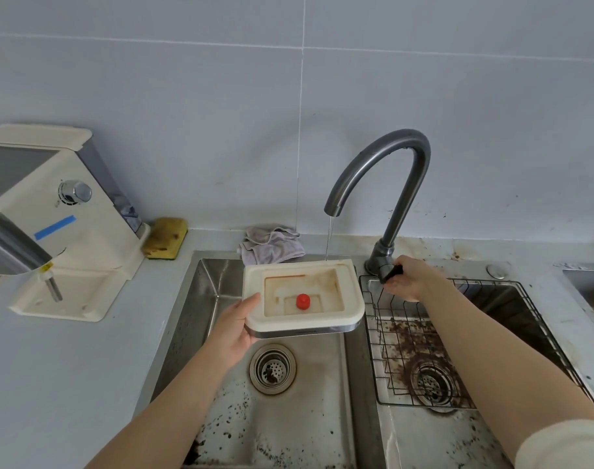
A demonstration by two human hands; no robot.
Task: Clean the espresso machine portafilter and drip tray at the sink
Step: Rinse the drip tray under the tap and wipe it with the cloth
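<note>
Head view shows your left hand [234, 330] gripping the drip tray [351, 299] by its left edge, thumb on the cream rim and fingers underneath. You hold it roughly level above the left basin of the sink [200, 299]. Brown stains mark the tray's well, and a red cap [302, 301] stands in its middle. A thin stream of water [329, 238] falls from the faucet [390, 157] and meets the tray's back rim. Your right hand [407, 279] is closed around the black lever [390, 273] at the faucet's base. A wire rack [387, 346] sits in the right basin, and dark coffee grounds [410, 343] are scattered in both basins. On the surface [85, 367] to the left stands the espresso machine [51, 225], with a yellow sponge [165, 236] just beside it and a crumpled cloth [271, 245] behind the sink.
</note>
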